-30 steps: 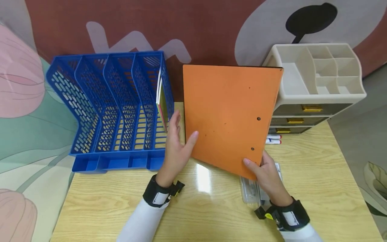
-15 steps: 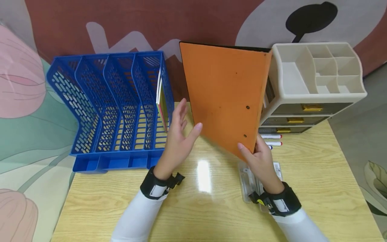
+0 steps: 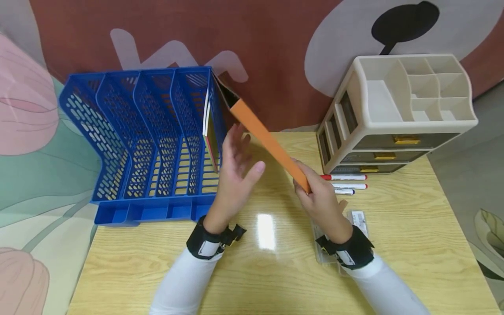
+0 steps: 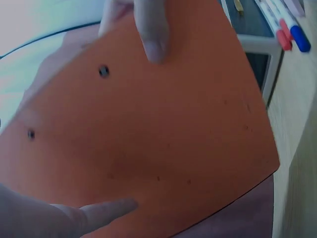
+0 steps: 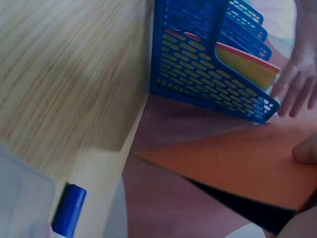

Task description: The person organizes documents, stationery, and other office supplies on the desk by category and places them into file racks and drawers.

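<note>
My right hand [image 3: 320, 201] grips an orange file folder [image 3: 271, 140] by the near end of its spine. The folder stands on edge, slanting from far left to near right, with its spine facing up toward the head camera. My left hand [image 3: 234, 179] is raised at the folder's left, fingers extended and thumb spread. In the left wrist view the folder's broad side [image 4: 173, 114], with two rivets, fills most of the picture. Whether the left fingers touch it cannot be told. Close to my left hand stands a blue file rack [image 3: 153, 203], with thin books [image 3: 212, 140] in its rightmost compartment.
At the back right stands a cream drawer organizer [image 3: 421, 127]. In front of it lie several markers [image 3: 348, 177]. Clear plastic boxes [image 3: 324, 253] sit partly under my right forearm. A patterned cloth [image 3: 275, 43] hangs behind the wooden table [image 3: 267, 284].
The orange folder has turned from showing its broad face to nearly edge-on, and moved left toward the rack. My right hand moved left and up with it; my left hand stayed nearly in place.
</note>
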